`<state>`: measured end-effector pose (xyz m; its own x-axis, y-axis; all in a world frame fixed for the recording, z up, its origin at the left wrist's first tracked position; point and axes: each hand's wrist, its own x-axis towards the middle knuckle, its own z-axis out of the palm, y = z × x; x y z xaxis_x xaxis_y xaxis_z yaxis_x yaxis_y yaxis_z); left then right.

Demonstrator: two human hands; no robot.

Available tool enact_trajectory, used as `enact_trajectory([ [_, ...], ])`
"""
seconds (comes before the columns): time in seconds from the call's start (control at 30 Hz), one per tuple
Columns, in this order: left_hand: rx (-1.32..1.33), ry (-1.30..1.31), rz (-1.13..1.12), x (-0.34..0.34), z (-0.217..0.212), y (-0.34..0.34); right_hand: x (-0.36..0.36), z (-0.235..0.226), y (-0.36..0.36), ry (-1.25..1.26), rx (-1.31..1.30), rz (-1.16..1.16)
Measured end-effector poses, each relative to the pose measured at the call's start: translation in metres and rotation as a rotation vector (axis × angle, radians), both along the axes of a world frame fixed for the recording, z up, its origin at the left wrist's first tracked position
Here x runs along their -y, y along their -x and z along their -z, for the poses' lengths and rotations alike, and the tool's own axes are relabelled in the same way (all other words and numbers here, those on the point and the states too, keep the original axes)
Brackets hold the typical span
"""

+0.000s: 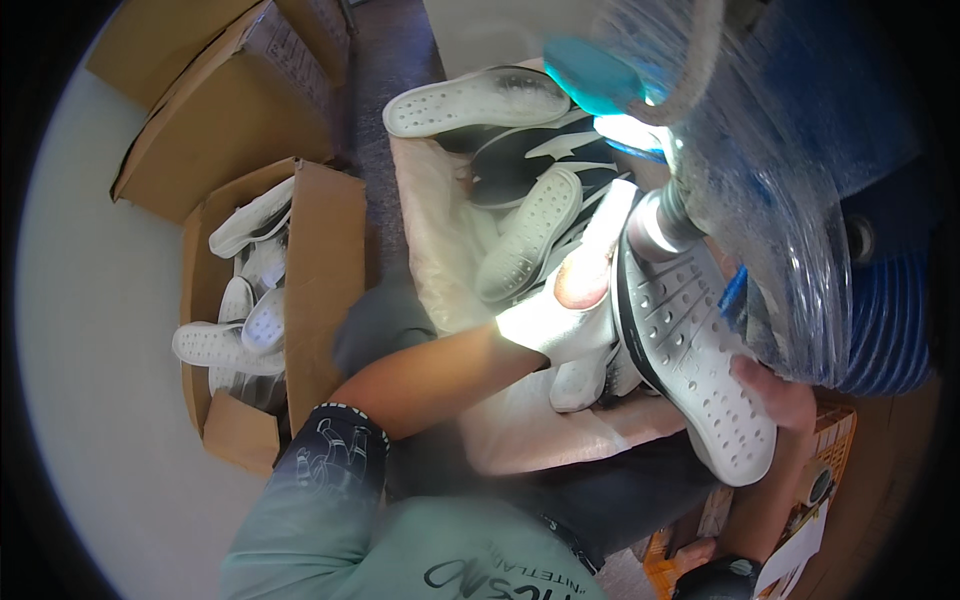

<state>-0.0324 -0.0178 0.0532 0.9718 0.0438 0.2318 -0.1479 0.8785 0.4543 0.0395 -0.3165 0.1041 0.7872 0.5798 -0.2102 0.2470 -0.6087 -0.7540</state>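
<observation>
Right hand [775,395], bare, is closed on the lower edge of a white perforated sole [700,360], fingertips over the rim. Left hand [565,312], in a white glove, lies against the sole's opposite, dark-edged side near its upper end; whether its fingers are closed or merely bracing, I cannot tell, since the glare washes out the glove. The sole is tilted, holed face up, beneath a metal cylinder [660,225] at the machine; contact between the two I cannot confirm from my remote seat.

Noted nearby: a teal lamp head [595,75] above, clear plastic sheeting [770,240] and a ribbed blue hose [885,325] to the right. Below lies a pale-lined bin [425,225] of loose soles [530,235]; at left, a cardboard box [330,290] holds more.

Risks, in my judgement: should the cylinder turn (I see no sign either way), the gloved fingers, so close to it, could be caught. A weak right-hand hold could let the sole twist, because its long lower end overhangs. Loose sheeting could snag on the sole or wrist. Strong light could hide a surface fault. A dropped sole could strike those in the bin.
</observation>
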Motion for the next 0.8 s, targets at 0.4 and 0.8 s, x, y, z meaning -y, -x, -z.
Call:
enact_trajectory([
  [0.4,0.043,0.042,0.04,0.005,-0.003,0.0,-0.04,0.031,0.048,-0.552,-0.398,0.338],
  [0.8,0.211,-0.032,-0.102,-0.005,0.025,-0.01,-0.104,0.04,0.023,-0.47,-0.008,0.395],
])
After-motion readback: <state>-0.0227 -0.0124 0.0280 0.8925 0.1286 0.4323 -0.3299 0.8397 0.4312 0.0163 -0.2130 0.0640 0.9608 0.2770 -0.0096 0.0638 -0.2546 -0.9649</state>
